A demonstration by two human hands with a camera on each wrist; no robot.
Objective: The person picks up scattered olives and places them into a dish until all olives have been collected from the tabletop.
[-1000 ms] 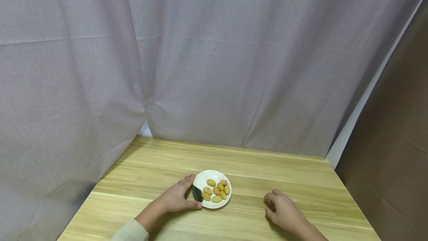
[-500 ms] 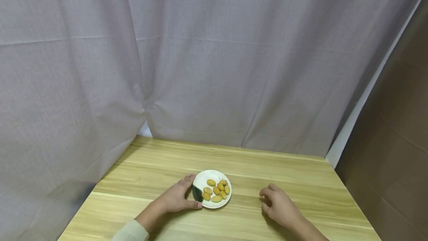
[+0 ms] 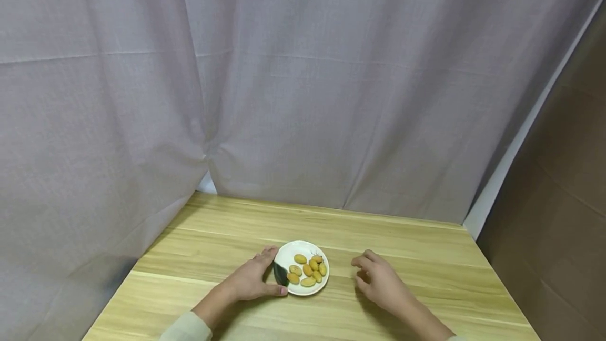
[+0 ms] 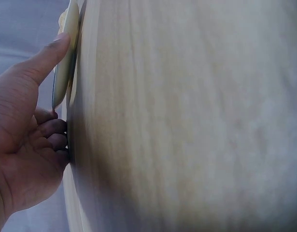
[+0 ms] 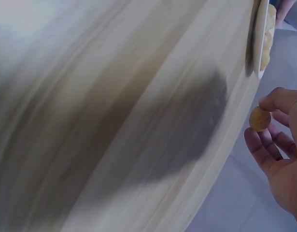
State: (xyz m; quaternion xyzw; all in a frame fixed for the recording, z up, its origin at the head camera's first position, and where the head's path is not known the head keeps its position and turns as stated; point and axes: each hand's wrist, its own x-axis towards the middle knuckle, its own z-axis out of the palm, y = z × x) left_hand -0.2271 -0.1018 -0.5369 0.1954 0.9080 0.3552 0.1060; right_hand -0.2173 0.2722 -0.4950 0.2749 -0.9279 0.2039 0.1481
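Observation:
A small round white plate (image 3: 290, 251) with a dark green patch on its left side stands on the wooden table, bearing several small yellow-orange oval fruits (image 3: 307, 270). My left hand (image 3: 248, 278) holds the plate's left edge, thumb at the near rim and fingers along the far left; in the left wrist view the thumb (image 4: 56, 46) presses the plate's side. To the right of the plate, apart from it and over the table, is my right hand (image 3: 381, 283). Between its thumb and fingers it pinches one yellow oval fruit (image 5: 260, 119), which the head view does not clearly show.
The pale wood table (image 3: 416, 241) runs back to a grey curtain (image 3: 303, 120) behind and at the left. A brown panel (image 3: 558, 199) stands along the right side.
My right hand has moved left and slightly away from me, nearer the plate. The left hand and the plate have stayed in place.

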